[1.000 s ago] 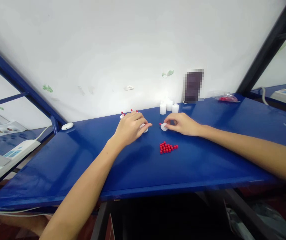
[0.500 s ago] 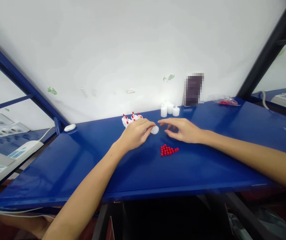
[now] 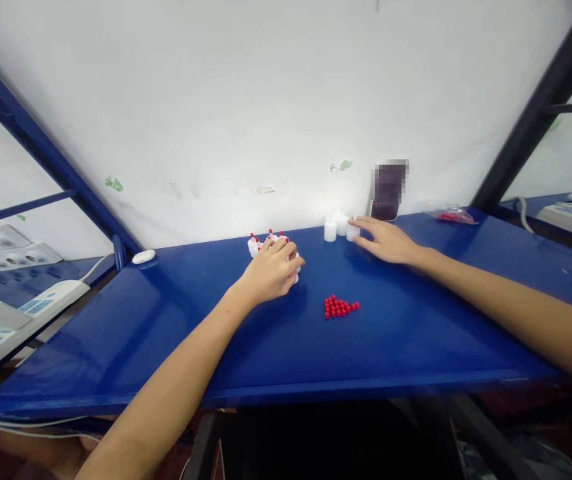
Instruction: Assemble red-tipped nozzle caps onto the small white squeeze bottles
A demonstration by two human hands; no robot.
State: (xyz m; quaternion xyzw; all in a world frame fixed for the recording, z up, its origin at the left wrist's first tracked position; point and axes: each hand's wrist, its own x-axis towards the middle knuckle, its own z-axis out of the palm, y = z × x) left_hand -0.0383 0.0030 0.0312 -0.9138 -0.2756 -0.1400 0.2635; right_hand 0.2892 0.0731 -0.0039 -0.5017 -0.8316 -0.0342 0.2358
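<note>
My left hand (image 3: 275, 268) is closed around a small white plastic bottle (image 3: 296, 275), mostly hidden under the fingers. Just behind it stand several white bottles (image 3: 255, 247) with red tips, partly covered by the hand. My right hand (image 3: 383, 240) reaches to the back of the table, thumb and fingers on either side of a white bottle (image 3: 352, 231). Beside that one are more white bottles (image 3: 331, 231) without red tips. Nearer the front, a cluster of small red caps (image 3: 339, 307) lies on the blue table (image 3: 391, 347).
A phone-like dark panel (image 3: 386, 193), blurred out, leans against the white wall behind my right hand. A clear plastic bag (image 3: 452, 215) with red pieces lies at the back right. At the left are a white earbud-type case (image 3: 143, 257) and a power strip (image 3: 21, 313).
My right hand has moved right and back to the white bottles. My left hand has shifted slightly with the bottle, toward the red-tipped group. The camera view has tilted a little.
</note>
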